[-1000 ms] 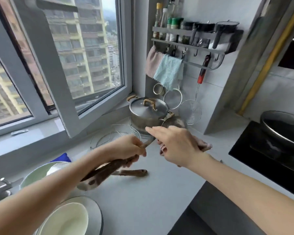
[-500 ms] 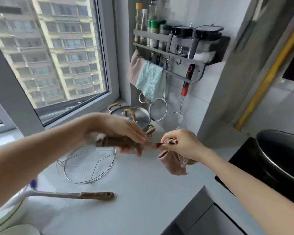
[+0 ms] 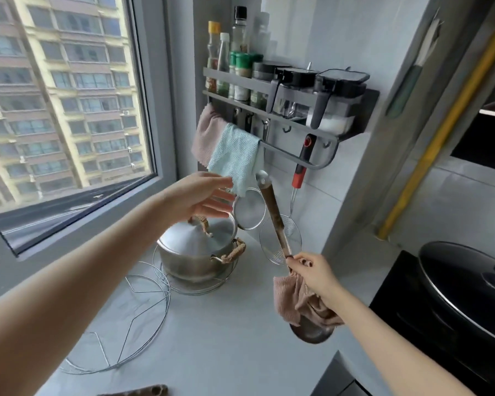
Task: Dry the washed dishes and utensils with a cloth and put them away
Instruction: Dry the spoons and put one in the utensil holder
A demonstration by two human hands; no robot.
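Pinching ladle (image 3: pixel 273 212) upright, right hand (image 3: pixel 316 274); left hand (image 3: pixel 200 197) splayed.

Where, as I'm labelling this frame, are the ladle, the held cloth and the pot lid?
ladle (image 3: pixel 273 216): head view, on its brown handle.
held cloth (image 3: pixel 287 302): head view, on its hanging pink fold.
pot lid (image 3: pixel 195 242): head view, on its steel dome.

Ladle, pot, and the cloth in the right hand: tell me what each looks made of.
Ladle: handle looks like dark wood, mottled brown and matt; bowl looks like glossy grey metal.
Pot: likely stainless steel, bright brushed sheen; handles seem wrapped in woven cane or cord.
Cloth: soft pink textile, ribbed and limp; fibre unclear.
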